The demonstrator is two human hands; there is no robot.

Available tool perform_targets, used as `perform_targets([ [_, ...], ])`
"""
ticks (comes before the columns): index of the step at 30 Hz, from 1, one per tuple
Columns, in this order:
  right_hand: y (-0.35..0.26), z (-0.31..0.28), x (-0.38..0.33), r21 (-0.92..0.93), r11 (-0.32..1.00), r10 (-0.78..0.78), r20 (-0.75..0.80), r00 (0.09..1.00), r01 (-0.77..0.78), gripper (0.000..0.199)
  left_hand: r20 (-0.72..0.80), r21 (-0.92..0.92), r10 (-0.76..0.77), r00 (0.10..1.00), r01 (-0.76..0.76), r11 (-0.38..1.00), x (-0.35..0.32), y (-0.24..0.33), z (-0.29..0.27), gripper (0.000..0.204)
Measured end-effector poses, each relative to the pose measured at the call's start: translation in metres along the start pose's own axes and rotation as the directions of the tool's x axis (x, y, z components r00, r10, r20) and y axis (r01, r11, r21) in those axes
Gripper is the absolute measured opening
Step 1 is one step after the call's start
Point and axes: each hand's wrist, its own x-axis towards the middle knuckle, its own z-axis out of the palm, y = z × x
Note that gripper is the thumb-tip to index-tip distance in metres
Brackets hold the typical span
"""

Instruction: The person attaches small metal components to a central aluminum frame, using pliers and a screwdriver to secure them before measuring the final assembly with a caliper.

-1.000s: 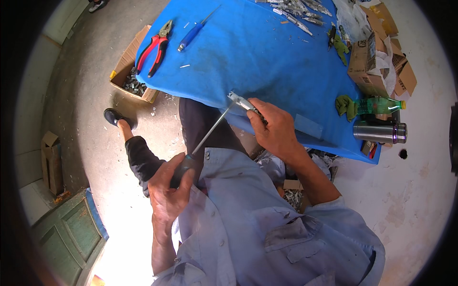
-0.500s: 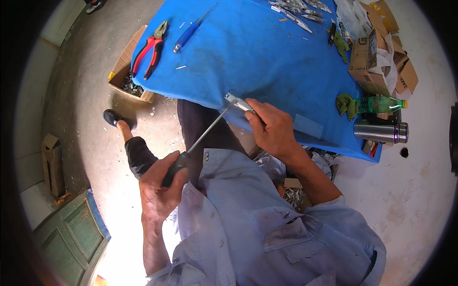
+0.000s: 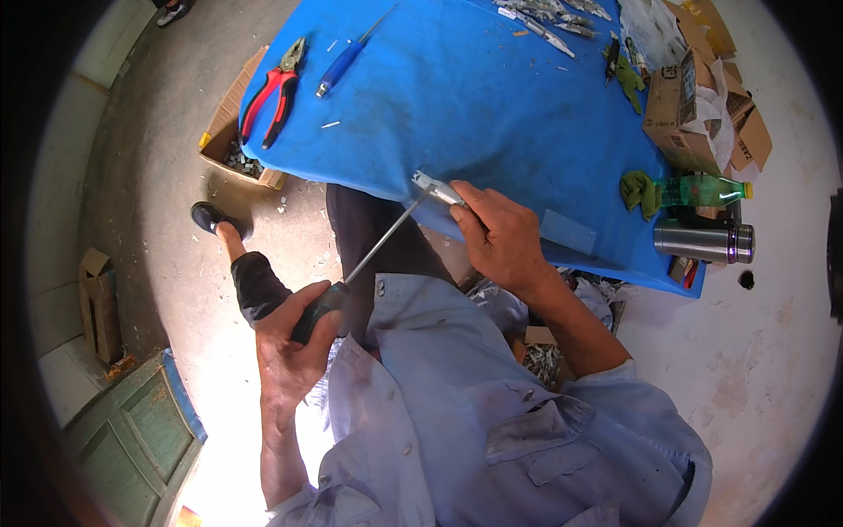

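Note:
My left hand (image 3: 291, 344) is wrapped round the dark handle of a screwdriver (image 3: 385, 239). Its long steel shaft slants up to the right. The tip meets a small silver metal fitting (image 3: 435, 187), narrow and elongated, just off the front edge of the blue-covered table (image 3: 386, 132). My right hand (image 3: 503, 235) grips that fitting by its near end, which the fingers partly hide. Whether the tip sits in a screw or a slot is too small to tell.
Red-handled pliers (image 3: 279, 92) and a blue-handled screwdriver (image 3: 342, 66) lie at the table's far left. Several metal fittings (image 3: 549, 33) lie at the back. A green bottle (image 3: 702, 191), a steel flask (image 3: 702, 241) and a cardboard box (image 3: 672, 119) stand on the right.
The screwdriver handle and my left hand have shifted very slightly. My right hand and the metal fitting hold nearly the same place.

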Motion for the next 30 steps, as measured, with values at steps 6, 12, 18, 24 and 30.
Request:
perform_targets([
  [6, 0.002, 0.000, -0.001, -0.018, 1.000, -0.015, 0.007, 1.000, 0.016, 0.028, 0.028, -0.058, -0.058, 0.998, 0.059, 0.997, -0.001, -0.004, 0.001, 0.033],
  [12, 0.002, -0.002, 0.000, -0.026, 0.999, -0.027, 0.026, 0.999, 0.028, 0.028, -0.016, 0.087, 0.100, 0.995, -0.098, 0.991, -0.004, 0.002, 0.004, 0.035],
  [18, 0.003, -0.003, 0.001, -0.015, 0.999, -0.047, 0.031, 0.998, 0.048, 0.028, 0.013, 0.277, 0.229, 0.973, -0.224, 0.934, -0.004, -0.010, 0.013, 0.038],
  [24, 0.006, -0.005, 0.002, -0.018, 0.997, -0.072, 0.082, 0.994, 0.074, 0.030, 0.081, 0.593, 0.339, 0.937, -0.319, 0.739, -0.003, -0.008, 0.024, 0.037],
  [30, 0.007, -0.004, 0.002, 0.000, 0.993, -0.121, 0.053, 0.991, 0.121, 0.031, 0.053, 0.316, 0.304, 0.951, -0.305, 0.898, 0.002, -0.021, 0.028, 0.034],
])
